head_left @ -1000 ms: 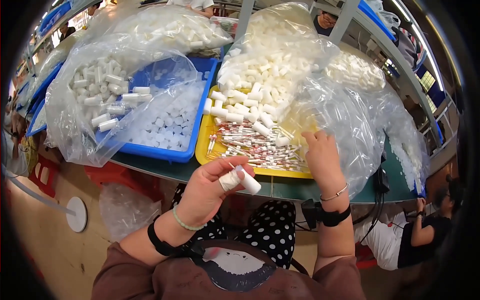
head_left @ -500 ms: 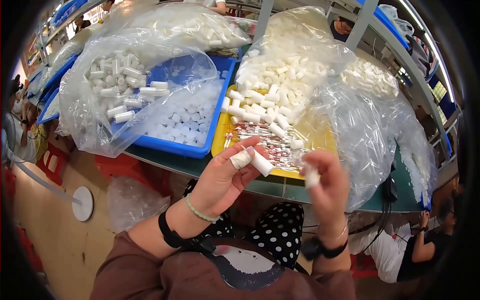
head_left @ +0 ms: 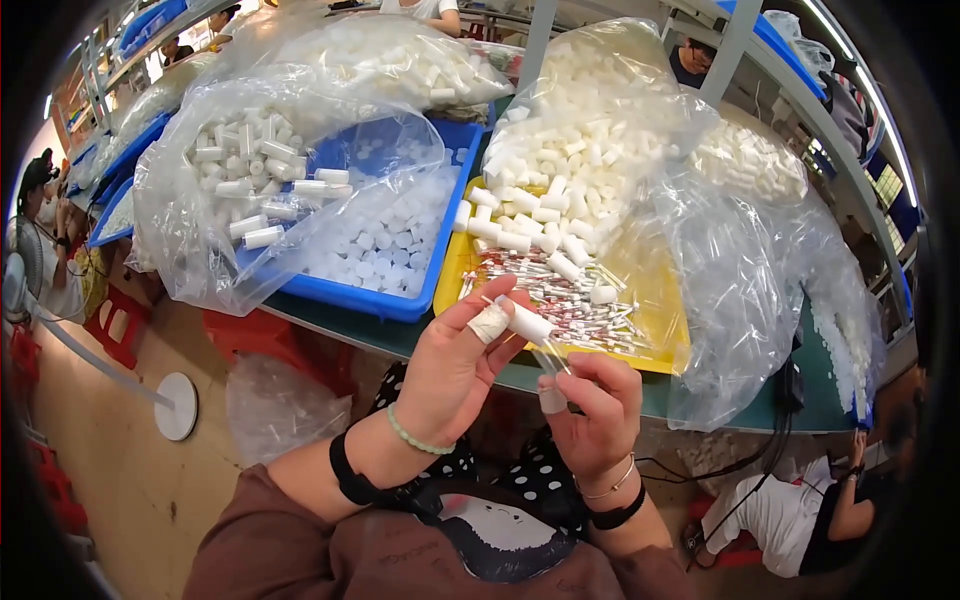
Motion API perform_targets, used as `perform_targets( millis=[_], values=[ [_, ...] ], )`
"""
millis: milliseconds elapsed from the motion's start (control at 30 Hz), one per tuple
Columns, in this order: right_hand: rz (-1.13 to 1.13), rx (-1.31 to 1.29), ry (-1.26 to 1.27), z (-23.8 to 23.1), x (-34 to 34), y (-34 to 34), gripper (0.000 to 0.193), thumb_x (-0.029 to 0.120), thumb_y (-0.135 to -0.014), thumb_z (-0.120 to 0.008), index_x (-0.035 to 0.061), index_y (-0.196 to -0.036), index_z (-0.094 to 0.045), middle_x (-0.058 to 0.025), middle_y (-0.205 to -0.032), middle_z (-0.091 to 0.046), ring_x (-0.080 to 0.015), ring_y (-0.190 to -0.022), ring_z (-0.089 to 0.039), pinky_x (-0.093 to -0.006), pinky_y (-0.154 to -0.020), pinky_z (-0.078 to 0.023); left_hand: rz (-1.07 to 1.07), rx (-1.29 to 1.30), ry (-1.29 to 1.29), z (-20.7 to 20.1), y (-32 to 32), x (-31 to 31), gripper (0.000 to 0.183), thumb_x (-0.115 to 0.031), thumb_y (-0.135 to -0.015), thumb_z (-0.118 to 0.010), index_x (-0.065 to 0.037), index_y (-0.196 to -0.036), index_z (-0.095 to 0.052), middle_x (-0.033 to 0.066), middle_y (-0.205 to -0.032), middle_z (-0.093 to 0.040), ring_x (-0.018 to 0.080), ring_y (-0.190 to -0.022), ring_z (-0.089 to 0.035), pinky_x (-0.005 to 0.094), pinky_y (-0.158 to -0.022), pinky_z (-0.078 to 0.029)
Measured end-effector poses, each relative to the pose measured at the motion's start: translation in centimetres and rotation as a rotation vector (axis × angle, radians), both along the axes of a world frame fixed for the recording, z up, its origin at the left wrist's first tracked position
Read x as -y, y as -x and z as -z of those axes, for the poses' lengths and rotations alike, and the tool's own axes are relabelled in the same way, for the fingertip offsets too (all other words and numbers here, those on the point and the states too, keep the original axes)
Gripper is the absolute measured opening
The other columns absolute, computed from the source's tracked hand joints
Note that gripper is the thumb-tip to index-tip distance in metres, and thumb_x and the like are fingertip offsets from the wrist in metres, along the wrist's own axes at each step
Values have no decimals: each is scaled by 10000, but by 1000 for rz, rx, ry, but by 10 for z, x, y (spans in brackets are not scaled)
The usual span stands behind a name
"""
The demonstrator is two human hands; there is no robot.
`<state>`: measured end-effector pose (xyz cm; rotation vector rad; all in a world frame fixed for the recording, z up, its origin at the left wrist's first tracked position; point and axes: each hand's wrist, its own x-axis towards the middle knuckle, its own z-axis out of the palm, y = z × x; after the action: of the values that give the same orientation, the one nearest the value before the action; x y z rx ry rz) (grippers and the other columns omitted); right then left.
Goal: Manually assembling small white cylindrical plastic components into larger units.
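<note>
Between its thumb and fingers, my left hand (head_left: 440, 375) grips a white cylinder (head_left: 528, 322); a finger wears pale tape. My right hand (head_left: 598, 415) is closed, with finger and thumb pinching a clear thin tube (head_left: 549, 358) that meets the cylinder's lower right end. Whether the tube is inside the cylinder or just against it, I cannot tell. Pale wrapping covers a digit of the right hand too. Beyond both hands lies a yellow tray (head_left: 668, 325) with many thin red-and-white sticks (head_left: 560, 300) and loose white cylinders (head_left: 515, 225).
A blue tray (head_left: 400, 306) of small translucent caps stands to the left, partly covered by a plastic bag of cylinders (head_left: 245, 155). Larger filled bags (head_left: 600, 90) sit behind. Crumpled clear plastic (head_left: 735, 300) hangs over the table's right side. Black cables (head_left: 770, 450) drop below it.
My right hand has come left and down to the end of the white cylinder, bringing the clear tube against it. My left hand keeps its grip on the cylinder. The view has shifted slightly.
</note>
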<state>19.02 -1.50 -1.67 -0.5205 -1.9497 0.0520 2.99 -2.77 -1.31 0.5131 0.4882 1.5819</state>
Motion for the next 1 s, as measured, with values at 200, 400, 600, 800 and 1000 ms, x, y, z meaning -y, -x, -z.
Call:
perform_targets(
  millis=[200, 400, 600, 800, 1000],
  values=[
    [99, 83, -186, 4, -7, -4, 342, 11, -742, -746, 97, -1013, -555, -124, -1030, -560, -241, -836, -575, -309, -674, -507, -33, -25, 15, 1, -3, -1, 349, -99, -938, -537, -31, -1278, -494, 70, -1168, -593, 158, -1087, -572, 303, -981, -447],
    [32, 66, -112, 7, -11, -5, 353, 6, -743, -741, 89, -1028, -551, -131, -1030, -565, -250, -836, -577, -319, -695, -507, -27, -29, 11, 5, -1, -3, 348, -91, -936, -541, -23, -1275, -498, 75, -1146, -602, 161, -1078, -574, 305, -974, -451],
    [-125, -239, 476, 5, -11, -4, 316, -72, -764, -671, 23, -1034, -536, -109, -1037, -556, -174, -849, -588, -265, -735, -516, -24, -147, -1, 1, 2, -6, 313, -87, -942, -543, 5, -1241, -527, 79, -1125, -602, 150, -1048, -576, 296, -957, -467],
    [-191, -286, 626, -1, -6, -5, 265, -56, -787, -666, -6, -1013, -537, -93, -1008, -552, -120, -802, -589, -243, -713, -514, 62, -112, 26, 1, 3, -4, 344, -86, -934, -553, 7, -1261, -506, 88, -1140, -594, 158, -1064, -574, 294, -971, -456],
    [-98, -236, 517, 10, -6, 0, 258, -38, -796, -670, -3, -1014, -538, -79, -994, -554, -115, -806, -586, -241, -678, -512, 91, -192, -69, 13, -8, -3, 376, -190, -977, -465, -18, -1312, -463, 126, -1236, -554, 182, -1143, -532, 320, -1020, -394]
  ],
)
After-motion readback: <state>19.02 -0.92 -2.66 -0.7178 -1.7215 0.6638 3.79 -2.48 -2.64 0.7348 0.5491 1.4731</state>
